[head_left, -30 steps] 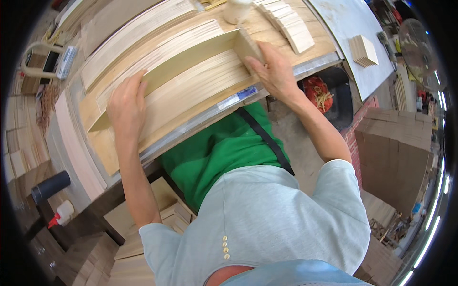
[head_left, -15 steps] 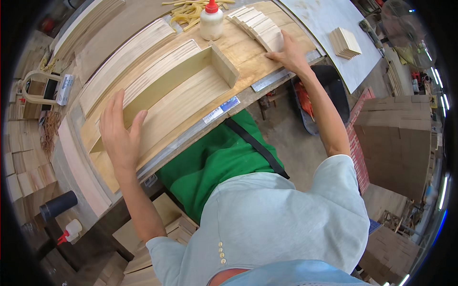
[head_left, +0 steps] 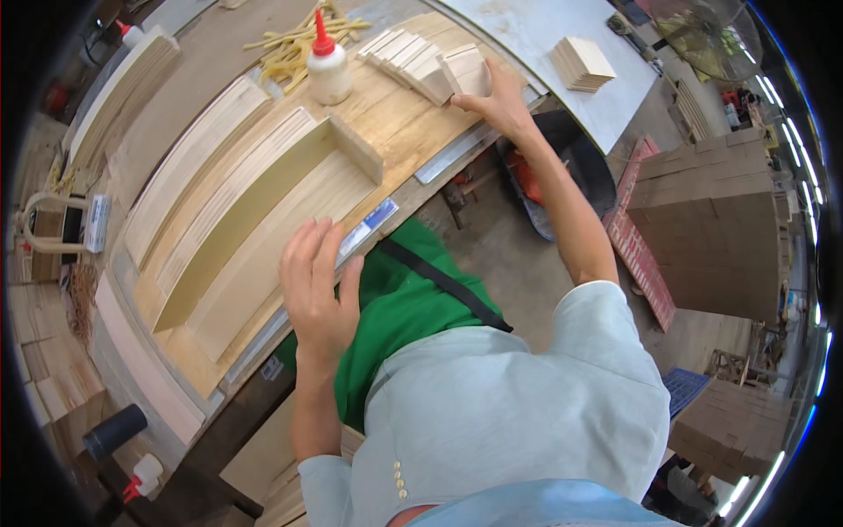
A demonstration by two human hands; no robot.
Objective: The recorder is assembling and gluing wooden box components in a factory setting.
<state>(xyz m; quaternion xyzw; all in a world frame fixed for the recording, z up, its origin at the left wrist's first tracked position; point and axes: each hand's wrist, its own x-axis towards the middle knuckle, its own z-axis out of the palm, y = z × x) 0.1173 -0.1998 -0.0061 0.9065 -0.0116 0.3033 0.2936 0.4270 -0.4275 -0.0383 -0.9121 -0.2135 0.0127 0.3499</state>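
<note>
My right hand (head_left: pixel 500 104) grips a small pale wooden block (head_left: pixel 465 70) between thumb and fingers. It is tilted up beside a row of overlapping small wooden pieces (head_left: pixel 413 60) on the wooden work board (head_left: pixel 399 119). My left hand (head_left: pixel 318 285) hovers at the front edge of the bench, fingers stretched and nothing in them. Left of it lies a partly built long wooden box: a flat base board (head_left: pixel 277 237), a long side standing along the back (head_left: pixel 233 220) and a short end piece (head_left: pixel 358 151) upright at the right. Its left end is open.
Behind the box are stacked long strips (head_left: pixel 198 167) and a glue bottle with a red cap (head_left: pixel 329 72), near a heap of yellowish strips (head_left: pixel 294 48). A stack of small pieces (head_left: pixel 584 63) stands on a white panel at right. A black bin (head_left: pixel 571 176) is below the bench.
My left hand has moved from the box's left end to the bench's front edge. My right hand has lifted a small wooden block from the row's near end.
</note>
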